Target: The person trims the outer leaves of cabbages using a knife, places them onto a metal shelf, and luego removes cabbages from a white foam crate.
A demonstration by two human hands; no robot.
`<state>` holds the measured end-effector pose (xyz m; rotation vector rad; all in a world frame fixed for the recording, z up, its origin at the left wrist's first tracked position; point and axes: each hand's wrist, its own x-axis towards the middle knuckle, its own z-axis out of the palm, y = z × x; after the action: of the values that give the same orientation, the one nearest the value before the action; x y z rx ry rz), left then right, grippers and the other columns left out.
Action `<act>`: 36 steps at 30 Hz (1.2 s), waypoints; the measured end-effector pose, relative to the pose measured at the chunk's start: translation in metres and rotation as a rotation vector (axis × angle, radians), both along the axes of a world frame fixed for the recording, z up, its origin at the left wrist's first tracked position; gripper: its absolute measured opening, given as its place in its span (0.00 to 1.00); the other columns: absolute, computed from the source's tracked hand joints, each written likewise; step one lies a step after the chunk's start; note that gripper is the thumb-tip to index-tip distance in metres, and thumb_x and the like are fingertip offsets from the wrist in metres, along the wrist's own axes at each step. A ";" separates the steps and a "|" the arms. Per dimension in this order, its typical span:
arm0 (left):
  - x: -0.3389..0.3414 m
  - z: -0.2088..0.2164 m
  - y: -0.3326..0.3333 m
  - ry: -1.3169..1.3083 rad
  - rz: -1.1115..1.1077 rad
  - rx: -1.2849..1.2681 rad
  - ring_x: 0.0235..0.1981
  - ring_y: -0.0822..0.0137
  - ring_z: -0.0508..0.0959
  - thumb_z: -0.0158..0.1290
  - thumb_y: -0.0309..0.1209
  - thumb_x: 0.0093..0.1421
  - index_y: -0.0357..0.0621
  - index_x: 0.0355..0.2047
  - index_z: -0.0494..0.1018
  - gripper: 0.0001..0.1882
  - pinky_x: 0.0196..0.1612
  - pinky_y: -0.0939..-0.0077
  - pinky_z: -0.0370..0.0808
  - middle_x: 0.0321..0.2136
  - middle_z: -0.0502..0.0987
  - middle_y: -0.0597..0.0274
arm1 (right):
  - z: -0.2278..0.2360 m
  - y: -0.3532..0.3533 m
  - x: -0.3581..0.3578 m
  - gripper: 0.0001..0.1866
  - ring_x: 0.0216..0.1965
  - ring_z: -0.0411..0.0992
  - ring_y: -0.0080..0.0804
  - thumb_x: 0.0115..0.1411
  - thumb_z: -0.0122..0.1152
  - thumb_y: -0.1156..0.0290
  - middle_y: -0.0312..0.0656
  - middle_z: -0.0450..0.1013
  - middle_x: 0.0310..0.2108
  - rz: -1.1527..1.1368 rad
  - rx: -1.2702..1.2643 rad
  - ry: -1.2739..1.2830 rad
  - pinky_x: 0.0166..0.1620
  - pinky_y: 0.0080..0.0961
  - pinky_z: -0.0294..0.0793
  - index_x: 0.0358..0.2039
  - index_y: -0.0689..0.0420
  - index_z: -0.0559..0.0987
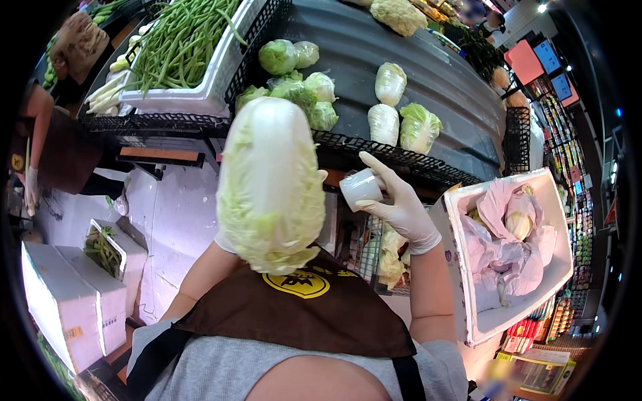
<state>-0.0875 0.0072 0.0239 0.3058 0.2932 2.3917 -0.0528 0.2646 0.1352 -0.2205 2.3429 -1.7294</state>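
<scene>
A large napa cabbage (271, 180), pale white-green with leafy edges, is held up in front of my chest. My left hand (226, 242), in a white glove, grips it from behind; most of the hand is hidden by the cabbage, with only a fingertip showing at its right side. To the right, my gloved right hand (401, 207) has its thumb and fingers closed around a short roll of whitish plastic film (361, 190). A gap separates the roll from the cabbage.
Film-wrapped cabbages (384, 124) stand on the grey ribbed display shelf (461, 100) ahead. Green beans (184, 47) fill a white box at left. A foam box (461, 267) of paper-wrapped cabbages is at right. Another person's gloved hand (31, 190) shows far left, above foam boxes (67, 301).
</scene>
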 end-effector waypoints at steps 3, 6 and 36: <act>-0.001 0.003 0.004 0.043 -0.025 -0.044 0.62 0.54 0.59 0.48 0.53 0.57 0.46 0.65 0.47 0.42 0.63 0.55 0.58 0.63 0.55 0.54 | 0.002 -0.009 -0.012 0.41 0.43 0.67 0.32 0.47 0.69 0.73 0.41 0.66 0.37 0.142 0.227 0.200 0.49 0.27 0.65 0.61 0.59 0.61; -0.003 0.005 0.005 0.135 -0.066 -0.111 0.62 0.54 0.59 0.48 0.54 0.57 0.47 0.65 0.46 0.42 0.63 0.55 0.58 0.63 0.55 0.54 | 0.008 -0.022 -0.024 0.42 0.41 0.66 0.42 0.43 0.70 0.72 0.48 0.67 0.36 0.261 0.385 0.258 0.48 0.31 0.66 0.60 0.59 0.62; -0.043 0.043 0.037 0.385 0.511 -0.420 0.59 0.64 0.62 0.68 0.46 0.40 0.43 0.64 0.45 0.58 0.61 0.66 0.60 0.59 0.60 0.57 | 0.141 -0.088 -0.048 0.06 0.32 0.74 0.33 0.47 0.64 0.61 0.36 0.72 0.18 0.495 1.119 0.792 0.63 0.52 0.49 0.21 0.48 0.80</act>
<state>-0.1303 0.0438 0.0671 0.5421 1.1516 2.6591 -0.1004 0.1763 0.2761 -1.2621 2.9515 0.0658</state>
